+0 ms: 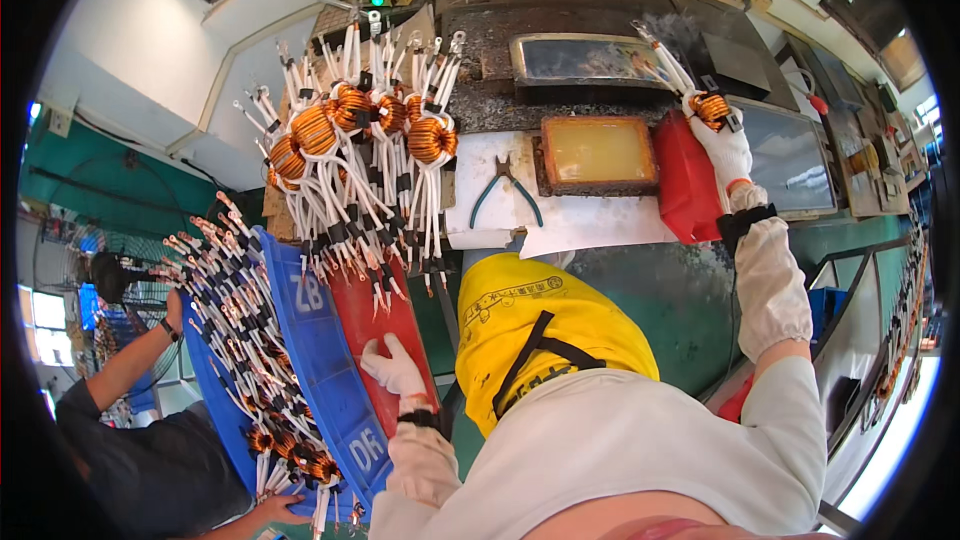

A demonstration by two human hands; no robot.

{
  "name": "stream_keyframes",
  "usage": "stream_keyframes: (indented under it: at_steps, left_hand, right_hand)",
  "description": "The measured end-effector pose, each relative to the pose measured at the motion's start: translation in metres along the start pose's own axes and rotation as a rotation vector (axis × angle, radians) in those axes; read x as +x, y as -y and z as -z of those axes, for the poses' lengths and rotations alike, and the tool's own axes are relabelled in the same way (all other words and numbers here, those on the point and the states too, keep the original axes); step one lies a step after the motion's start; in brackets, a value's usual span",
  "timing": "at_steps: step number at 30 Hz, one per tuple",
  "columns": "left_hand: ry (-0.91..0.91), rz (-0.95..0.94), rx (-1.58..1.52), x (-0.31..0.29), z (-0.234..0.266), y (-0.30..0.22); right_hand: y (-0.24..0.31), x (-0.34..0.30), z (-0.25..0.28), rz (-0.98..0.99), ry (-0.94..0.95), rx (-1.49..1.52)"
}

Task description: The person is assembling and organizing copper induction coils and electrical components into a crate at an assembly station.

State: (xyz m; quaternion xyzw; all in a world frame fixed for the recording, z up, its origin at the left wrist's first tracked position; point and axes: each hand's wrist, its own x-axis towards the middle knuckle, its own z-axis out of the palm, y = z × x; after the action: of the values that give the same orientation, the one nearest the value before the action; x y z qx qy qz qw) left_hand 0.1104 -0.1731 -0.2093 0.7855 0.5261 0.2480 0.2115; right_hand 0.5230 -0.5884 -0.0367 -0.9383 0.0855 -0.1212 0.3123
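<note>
My right hand, in a white glove, grips a copper-wound ring coil at the right of the bench. Its white-sleeved leads point up and left, their tips by the right end of a long metal bath with a shiny surface. Faint smoke hangs there. Below that wrist is a red container. My left hand, also gloved, is low at the left with its fingers apart and holds nothing. It is over a red panel, beside a blue crate.
Several similar coils are heaped at the bench's left. Pliers lie on white board beside a rimmed tray of yellowish liquid. At far left, a co-worker's hands touch the blue crate, which holds many coils and leads.
</note>
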Motion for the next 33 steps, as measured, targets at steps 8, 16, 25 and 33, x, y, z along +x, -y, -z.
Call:
stream_keyframes:
  at_steps: [8, 16, 25, 33]
  left_hand:
    - [1.516, 0.035, -0.760, -0.060, 0.003, -0.215]
    - [2.113, 0.950, -1.105, -0.187, -0.101, -0.334]
    - [1.901, 0.921, -1.312, -0.214, -0.135, -0.346]
    - [2.023, 0.763, -1.159, -0.174, -0.101, -0.342]
  right_hand:
    - [-0.011, 0.008, 0.006, 0.012, 0.045, -0.054]
    - [-0.003, -0.003, 0.003, 0.089, 0.049, 0.100]
    - [0.010, 0.001, 0.013, -0.050, 0.106, -0.073]
    - [0.013, 0.004, 0.006, -0.022, 0.097, -0.095]
